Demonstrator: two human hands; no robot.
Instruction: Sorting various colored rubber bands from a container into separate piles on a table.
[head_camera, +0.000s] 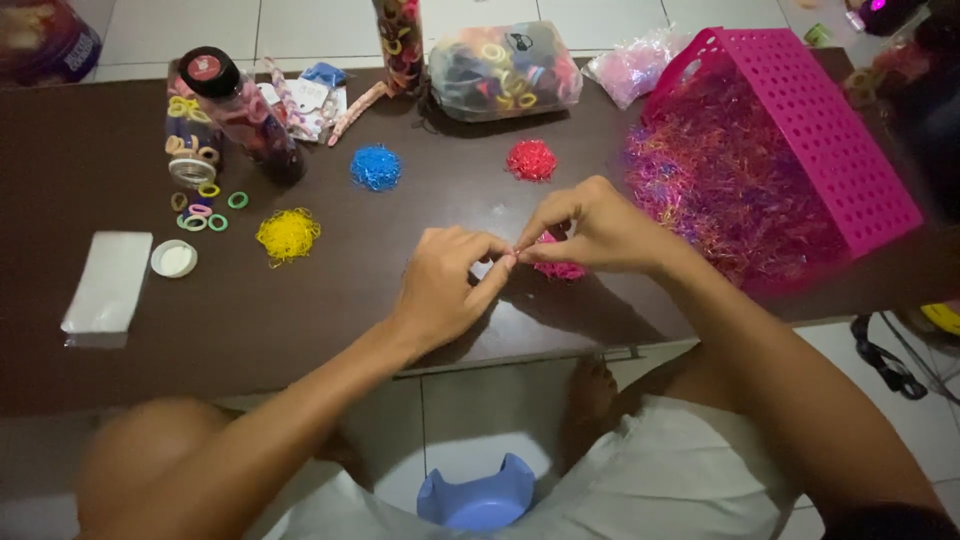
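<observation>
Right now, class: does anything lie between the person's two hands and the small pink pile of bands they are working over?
Nothing visible does. The left hand and right hand meet fingertip to fingertip directly over the pink pile; only bare dark table surrounds it.

Clear bag of hair ties (505, 70) at table's far edge

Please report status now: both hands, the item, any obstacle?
Left hand and right hand pinch one tiny rubber band together. Pink band pile beneath right hand. Nothing blocks them.
</observation>
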